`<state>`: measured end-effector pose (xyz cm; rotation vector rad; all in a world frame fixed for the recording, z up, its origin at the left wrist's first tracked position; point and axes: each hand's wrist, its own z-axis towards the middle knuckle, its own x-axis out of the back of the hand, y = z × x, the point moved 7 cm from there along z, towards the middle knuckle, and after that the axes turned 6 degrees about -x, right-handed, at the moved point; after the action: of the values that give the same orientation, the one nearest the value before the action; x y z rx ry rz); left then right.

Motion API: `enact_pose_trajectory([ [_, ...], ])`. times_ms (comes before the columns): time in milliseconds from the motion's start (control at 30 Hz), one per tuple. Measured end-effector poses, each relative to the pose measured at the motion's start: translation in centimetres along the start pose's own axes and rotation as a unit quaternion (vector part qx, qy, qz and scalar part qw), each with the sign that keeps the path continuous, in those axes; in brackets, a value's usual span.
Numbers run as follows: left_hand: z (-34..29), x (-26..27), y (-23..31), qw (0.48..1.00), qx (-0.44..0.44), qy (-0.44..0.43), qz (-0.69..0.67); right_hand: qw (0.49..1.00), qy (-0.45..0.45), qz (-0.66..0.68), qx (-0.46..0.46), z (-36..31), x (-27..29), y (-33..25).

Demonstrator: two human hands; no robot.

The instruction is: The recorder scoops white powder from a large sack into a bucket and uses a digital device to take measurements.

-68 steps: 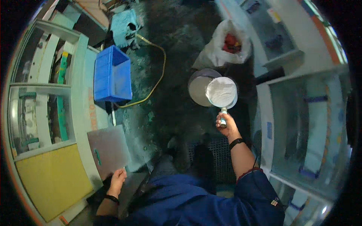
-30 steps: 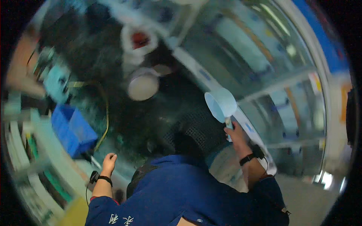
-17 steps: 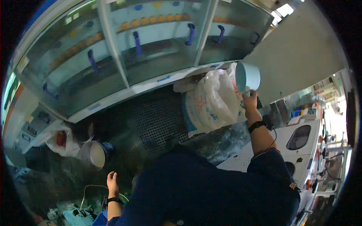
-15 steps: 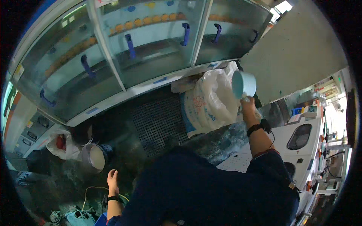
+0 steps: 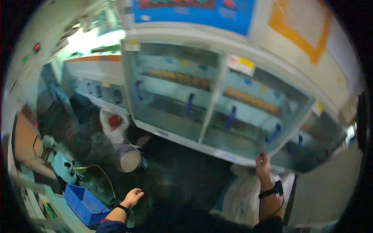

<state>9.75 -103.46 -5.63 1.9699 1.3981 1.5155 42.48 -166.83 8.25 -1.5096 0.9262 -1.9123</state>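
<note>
Lacking the scoop now, right hand [image 5: 263, 163]

Plastic sack [image 5: 241, 198], glossy glass doors [image 5: 171, 101]

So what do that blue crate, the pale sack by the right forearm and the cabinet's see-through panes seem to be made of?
Blue crate: probably hard plastic, smooth, given its even colour and stiff, straight walls.
Pale sack: perhaps plastic, dull-looking and soft; blur hides any weave.
Cabinet panes: glass or clear plastic, smooth; orange-brown shapes show through.
</note>
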Motion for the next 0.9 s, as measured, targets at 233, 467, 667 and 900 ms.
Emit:
enact_pose_trajectory([
  [233,-1.8,6.0,-11.3,0.994,0.026,0.106,-0.030,0.887,0.019,-0.089,0.452,0.5,-11.9,-43.6],
  [467,-6.0,16.0,-28.1,0.978,0.197,0.001,0.063,0.782,0.211,-0.153,0.566,4.4,-16.9,-67.8],
  [667,-6.8,24.0,-30.6,0.951,0.168,0.253,-0.056,0.724,0.316,-0.157,0.593,8.2,-19.9,-83.4],
  [900,-4.0,20.8,-27.8,0.937,0.195,0.250,-0.144,0.706,0.376,-0.165,0.577,12.9,-23.2,-93.2],
])
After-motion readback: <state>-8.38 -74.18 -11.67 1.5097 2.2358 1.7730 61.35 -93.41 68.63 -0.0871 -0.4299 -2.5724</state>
